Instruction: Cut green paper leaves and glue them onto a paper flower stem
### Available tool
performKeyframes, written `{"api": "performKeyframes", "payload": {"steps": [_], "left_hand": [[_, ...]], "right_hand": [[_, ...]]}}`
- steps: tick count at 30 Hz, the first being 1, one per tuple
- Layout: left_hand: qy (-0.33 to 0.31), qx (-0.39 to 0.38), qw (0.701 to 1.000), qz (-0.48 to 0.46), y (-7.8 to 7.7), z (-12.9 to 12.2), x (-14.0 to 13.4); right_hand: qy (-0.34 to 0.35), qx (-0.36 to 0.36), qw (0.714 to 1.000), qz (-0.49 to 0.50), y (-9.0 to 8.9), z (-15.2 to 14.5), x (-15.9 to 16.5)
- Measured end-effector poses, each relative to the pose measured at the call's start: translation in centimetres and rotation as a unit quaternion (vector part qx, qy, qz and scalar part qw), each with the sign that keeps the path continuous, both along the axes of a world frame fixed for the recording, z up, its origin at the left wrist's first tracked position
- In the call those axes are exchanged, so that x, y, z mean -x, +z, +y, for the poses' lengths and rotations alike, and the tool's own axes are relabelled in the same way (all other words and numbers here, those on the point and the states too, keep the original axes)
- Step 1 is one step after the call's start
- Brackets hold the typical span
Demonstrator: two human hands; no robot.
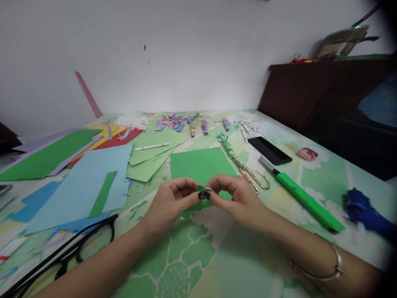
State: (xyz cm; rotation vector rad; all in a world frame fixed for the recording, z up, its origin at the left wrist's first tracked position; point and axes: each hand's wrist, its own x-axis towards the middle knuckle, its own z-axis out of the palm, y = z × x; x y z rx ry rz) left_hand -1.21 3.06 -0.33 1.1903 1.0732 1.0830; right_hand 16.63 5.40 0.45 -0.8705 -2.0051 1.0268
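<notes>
My left hand (170, 200) and my right hand (242, 203) meet in front of me, thumbs and forefingers pinched together. Between their fingertips is a small piece of green paper (201, 188), with a thin white edge showing beside it; the fingers hide most of it. Beneath and beyond my hands lies a green paper sheet (201, 162). Green paper snippets (136, 210) are scattered left of my hands. Gold-handled scissors (257, 177) rest to the right, their blades near a green fringed paper twist (226, 142).
A green box cutter (307, 198), black phone (269, 150) and blue glue gun (362, 209) lie right. Left are a light blue sheet (80, 190) with a green strip (103, 194), and black eyeglasses (96, 236). Purple fringed rolls (204, 127) and paper scraps (172, 122) sit behind.
</notes>
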Motion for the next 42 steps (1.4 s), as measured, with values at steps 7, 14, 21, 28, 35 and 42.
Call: {"api": "performKeyframes", "payload": {"steps": [7,14,21,28,35,42], "left_hand": [[-0.004,-0.016,1.000,0.000,0.00,0.01,-0.03],[-0.001,-0.007,1.000,0.003,0.06,0.12,-0.06],[0.005,-0.022,1.000,0.010,-0.06,0.28,0.01],[0.048,-0.115,0.988,0.096,-0.26,0.03,0.11],[0.058,-0.230,0.944,0.231,-0.42,-0.25,0.18],[0.045,-0.274,0.907,0.317,-0.58,-0.32,0.14]], "right_hand": [[0.009,0.041,0.999,0.008,-0.21,0.17,-0.10],[0.044,0.025,0.999,-0.001,-0.17,0.24,-0.32],[0.050,-0.037,0.998,-0.005,-0.15,0.21,-0.29],[0.025,-0.022,0.999,-0.003,0.02,0.26,-0.35],[0.020,-0.053,0.998,0.000,0.28,0.38,-0.52],[-0.036,-0.056,0.996,0.058,0.15,0.70,-0.50]]}}
